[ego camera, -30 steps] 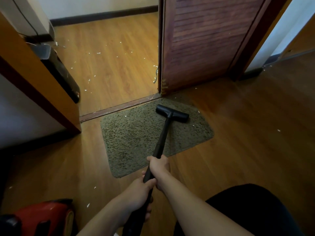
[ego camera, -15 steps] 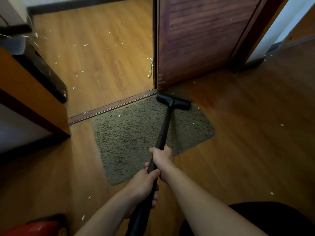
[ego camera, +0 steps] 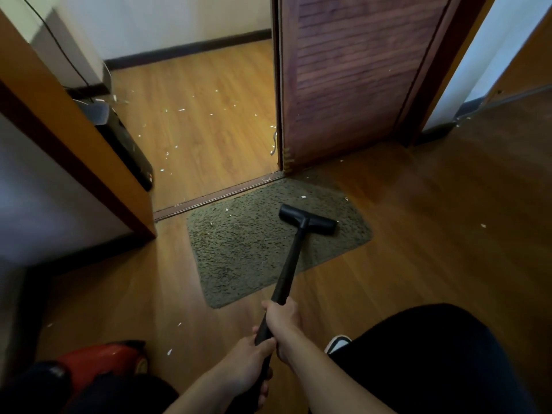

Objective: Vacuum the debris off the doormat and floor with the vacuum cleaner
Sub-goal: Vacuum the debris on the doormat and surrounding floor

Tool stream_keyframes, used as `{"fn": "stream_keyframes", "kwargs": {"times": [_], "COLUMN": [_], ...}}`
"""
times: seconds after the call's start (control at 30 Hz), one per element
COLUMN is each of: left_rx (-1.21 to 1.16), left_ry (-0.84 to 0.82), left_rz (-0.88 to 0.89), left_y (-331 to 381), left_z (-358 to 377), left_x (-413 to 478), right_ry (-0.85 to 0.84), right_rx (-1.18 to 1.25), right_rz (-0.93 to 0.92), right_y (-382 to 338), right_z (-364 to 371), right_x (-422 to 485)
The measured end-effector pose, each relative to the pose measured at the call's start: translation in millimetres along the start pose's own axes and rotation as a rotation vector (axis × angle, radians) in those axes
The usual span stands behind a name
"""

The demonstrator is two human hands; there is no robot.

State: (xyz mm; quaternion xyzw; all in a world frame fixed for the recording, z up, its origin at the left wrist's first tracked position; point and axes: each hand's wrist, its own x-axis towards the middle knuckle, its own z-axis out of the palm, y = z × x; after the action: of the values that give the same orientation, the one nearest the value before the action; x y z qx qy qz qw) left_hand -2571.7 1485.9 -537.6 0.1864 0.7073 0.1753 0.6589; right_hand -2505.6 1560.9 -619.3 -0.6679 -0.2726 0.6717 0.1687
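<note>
The fuzzy rectangular doormat (ego camera: 257,252) in the middle is olive green with dark speckles. The long vacuum tube (ego camera: 291,264) and its T-shaped nozzle (ego camera: 307,223) are black. The round vacuum cleaner body (ego camera: 101,358) at lower left is red. The plank floor (ego camera: 418,234) is orange-brown, dotted with small white scraps (ego camera: 181,109). The slatted door (ego camera: 343,79), upper right, is red-brown.

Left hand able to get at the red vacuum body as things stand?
Likely yes, once freed: the left hand grips the wand, but the vacuum body sits close on that side.
</note>
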Motion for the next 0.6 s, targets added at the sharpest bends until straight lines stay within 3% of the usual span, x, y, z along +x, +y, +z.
{"fn": "stream_keyframes", "kwargs": {"times": [0.27,0.6], "left_rx": [0.219,0.217], "left_ry": [-0.058,-0.076], "left_rz": [0.037,0.054], "left_y": [-4.7,30.9], "left_z": [32.7,47.3], "left_x": [-20.1,22.2], "right_ry": [0.090,0.108], "right_rx": [0.066,0.077], "right_rz": [0.004,-0.001], "right_y": [19.4,-13.6], "right_z": [-34.3,-65.2], "right_x": [-28.7,11.0]}}
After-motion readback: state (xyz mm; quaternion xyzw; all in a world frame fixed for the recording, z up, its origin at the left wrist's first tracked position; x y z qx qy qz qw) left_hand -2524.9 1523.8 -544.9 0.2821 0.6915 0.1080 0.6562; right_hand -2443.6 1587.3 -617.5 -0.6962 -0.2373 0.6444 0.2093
